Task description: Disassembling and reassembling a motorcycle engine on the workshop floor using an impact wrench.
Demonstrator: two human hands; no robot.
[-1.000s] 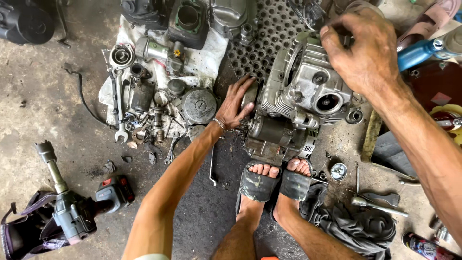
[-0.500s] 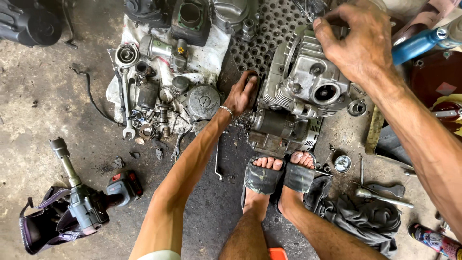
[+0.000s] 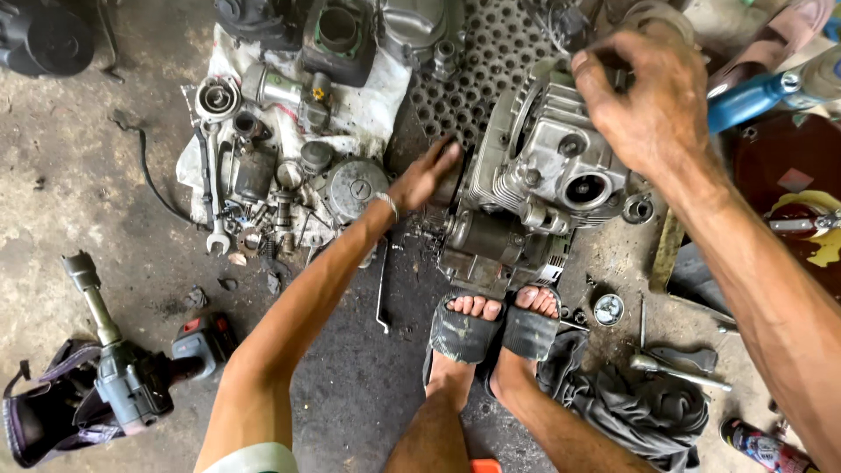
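At centre right of the frame, a grey finned metal engine block (image 3: 534, 193) is shown standing on the stained concrete floor (image 3: 79, 193), just above two sandalled feet (image 3: 495, 328). The left hand (image 3: 427, 173) is laid open and flat against the block's left side, gripping nothing. The right hand (image 3: 644, 101) is curled over its top at upper right; whether its grip is closed on anything cannot be told. Loose engine parts are spread on a white cloth (image 3: 368, 101) at upper left.

a repair workshop: oily concrete floor (image 3: 79, 184), stripped engine (image 3: 534, 193), scattered parts, impact wrench (image 3: 123, 368)
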